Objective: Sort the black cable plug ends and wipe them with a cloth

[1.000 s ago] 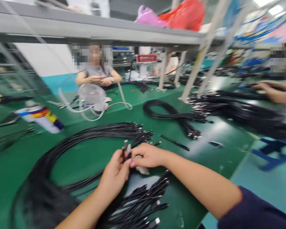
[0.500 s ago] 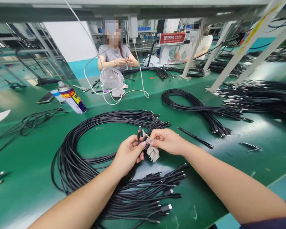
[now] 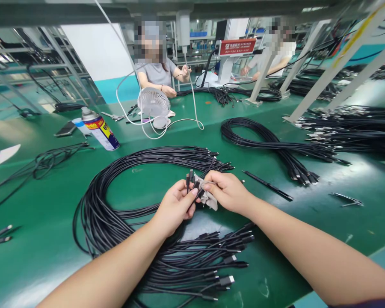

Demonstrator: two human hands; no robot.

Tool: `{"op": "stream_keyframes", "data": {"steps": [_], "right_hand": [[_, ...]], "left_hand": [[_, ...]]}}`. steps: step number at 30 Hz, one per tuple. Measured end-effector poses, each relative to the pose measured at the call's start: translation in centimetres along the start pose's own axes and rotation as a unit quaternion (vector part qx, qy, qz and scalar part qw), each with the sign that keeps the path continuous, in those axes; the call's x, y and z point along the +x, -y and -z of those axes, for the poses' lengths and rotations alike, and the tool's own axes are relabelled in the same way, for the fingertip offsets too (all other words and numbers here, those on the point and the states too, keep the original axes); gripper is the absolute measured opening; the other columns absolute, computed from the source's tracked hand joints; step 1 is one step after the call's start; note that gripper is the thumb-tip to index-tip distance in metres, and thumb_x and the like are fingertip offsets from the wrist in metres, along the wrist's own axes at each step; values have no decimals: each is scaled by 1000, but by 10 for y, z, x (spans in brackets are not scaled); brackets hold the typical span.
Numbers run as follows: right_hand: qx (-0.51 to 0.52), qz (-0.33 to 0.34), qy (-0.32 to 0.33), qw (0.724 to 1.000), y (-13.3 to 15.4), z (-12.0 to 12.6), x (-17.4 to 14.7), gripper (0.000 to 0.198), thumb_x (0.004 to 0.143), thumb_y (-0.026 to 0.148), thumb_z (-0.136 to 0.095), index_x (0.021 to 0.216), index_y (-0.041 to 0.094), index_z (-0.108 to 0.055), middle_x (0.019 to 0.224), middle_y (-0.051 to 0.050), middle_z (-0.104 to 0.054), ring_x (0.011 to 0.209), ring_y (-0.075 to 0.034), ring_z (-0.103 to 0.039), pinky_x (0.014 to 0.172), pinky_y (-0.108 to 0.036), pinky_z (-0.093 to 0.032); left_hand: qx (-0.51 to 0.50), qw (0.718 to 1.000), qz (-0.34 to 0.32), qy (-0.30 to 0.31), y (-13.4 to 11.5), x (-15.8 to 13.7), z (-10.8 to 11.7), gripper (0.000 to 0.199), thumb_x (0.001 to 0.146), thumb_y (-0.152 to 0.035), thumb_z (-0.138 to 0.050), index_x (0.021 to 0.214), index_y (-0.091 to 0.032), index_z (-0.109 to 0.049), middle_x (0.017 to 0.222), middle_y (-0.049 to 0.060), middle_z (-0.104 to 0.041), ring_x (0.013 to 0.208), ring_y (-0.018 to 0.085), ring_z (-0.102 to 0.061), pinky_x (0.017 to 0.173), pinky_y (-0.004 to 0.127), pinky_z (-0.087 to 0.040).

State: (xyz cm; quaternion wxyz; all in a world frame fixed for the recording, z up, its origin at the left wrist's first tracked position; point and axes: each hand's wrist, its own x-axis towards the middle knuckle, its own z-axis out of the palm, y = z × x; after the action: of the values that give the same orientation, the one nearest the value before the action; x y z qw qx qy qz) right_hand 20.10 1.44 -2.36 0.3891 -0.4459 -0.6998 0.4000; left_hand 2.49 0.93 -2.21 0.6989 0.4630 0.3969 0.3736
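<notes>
My left hand (image 3: 178,206) is closed around a few black cables, and their connector ends (image 3: 190,177) stick up between thumb and fingers. In my right hand (image 3: 226,190) a crumpled grey-beige cloth (image 3: 209,201) is pinched, pressed against one of the cables beside the left thumb. The exact contact between cloth and connector is partly covered by the fingers. Beneath and around both hands lies a large looped bundle of black cables (image 3: 93,214). One set of its connector ends (image 3: 226,280) fans out toward the front right, another set lies behind my hands.
A second cable bundle (image 3: 253,130) lies at back right, near a black pen-like stick (image 3: 268,185) and metal tweezers (image 3: 346,199). A spray can (image 3: 101,130) and small white fan (image 3: 154,102) stand at the back. Across the table sits a co-worker (image 3: 157,72); white posts (image 3: 314,94) rise at right.
The view has shifted slightly. My right hand and the cloth have moved a little along the cable ends, while my left hand keeps its grip. The co-worker's hands opposite have moved apart.
</notes>
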Motion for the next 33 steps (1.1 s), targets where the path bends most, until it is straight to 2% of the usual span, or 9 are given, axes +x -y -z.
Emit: {"op": "stream_keyframes", "data": {"steps": [6,13,15,18,20,23,27,31,33], "right_hand": [[-88,66,-54,993,-1,0,0,20,86,37,-54,73,22,-54,68,-1,-58,63,-15,-49,63,-27,-37],[-51,44,-139,988,0,15,5,25,93,39,-48,84,19,-60,70,-1,-56,62,-13,-50,62,-28,-41],[-32,42,-117,992,2,15,6,26,90,42,-54,85,19,-64,78,-3,-58,70,-14,-54,66,-29,-45],[-4,38,-28,999,5,11,5,25,84,43,-61,82,18,-67,86,-5,-63,81,-16,-59,73,-30,-48],[18,21,28,999,4,8,5,27,85,44,-59,86,18,-66,88,-6,-67,79,-16,-62,70,-30,-50],[34,-15,69,997,2,7,4,31,82,48,-61,83,17,-59,84,-6,-70,71,-15,-64,60,-27,-50],[-8,-39,71,997,0,6,5,35,86,48,-55,69,18,-52,65,-2,-64,55,-11,-54,50,-23,-41],[-92,-21,22,995,5,4,6,30,89,32,-51,62,17,-51,58,2,-51,56,-9,-44,53,-22,-31],[-116,-11,21,993,7,4,7,31,88,31,-51,60,18,-46,56,4,-46,55,-9,-41,53,-22,-29]], "left_hand": [[-49,998,32,20,-3,0,2,39,72,-43,-75,85,-17,-49,63,-4,-57,36,-1,-33,35,13,-22],[-72,993,77,59,-6,0,2,38,70,-39,-77,82,-15,-50,63,-2,-60,36,-1,-32,35,13,-19],[-68,993,77,62,-6,-1,1,38,71,-39,-77,81,-15,-50,64,-2,-60,36,-1,-32,35,13,-20],[-60,994,72,62,-7,-2,0,40,70,-41,-77,80,-15,-50,64,-3,-59,36,-1,-33,35,13,-21],[-47,995,67,59,-6,-3,0,41,69,-43,-78,81,-15,-50,64,-3,-60,35,-1,-33,35,14,-22],[-11,996,60,59,-5,-4,-1,44,67,-46,-78,82,-15,-51,64,-2,-62,34,0,-35,34,15,-24],[21,995,64,75,-1,-4,-1,42,69,-46,-76,83,-14,-53,66,-1,-62,34,1,-38,34,16,-26],[21,995,67,66,2,-3,-1,40,71,-45,-75,81,-15,-51,68,-1,-63,34,1,-37,34,16,-26],[13,996,66,57,2,-3,0,39,71,-45,-74,80,-15,-51,66,-2,-62,35,0,-36,34,16,-25]]}}
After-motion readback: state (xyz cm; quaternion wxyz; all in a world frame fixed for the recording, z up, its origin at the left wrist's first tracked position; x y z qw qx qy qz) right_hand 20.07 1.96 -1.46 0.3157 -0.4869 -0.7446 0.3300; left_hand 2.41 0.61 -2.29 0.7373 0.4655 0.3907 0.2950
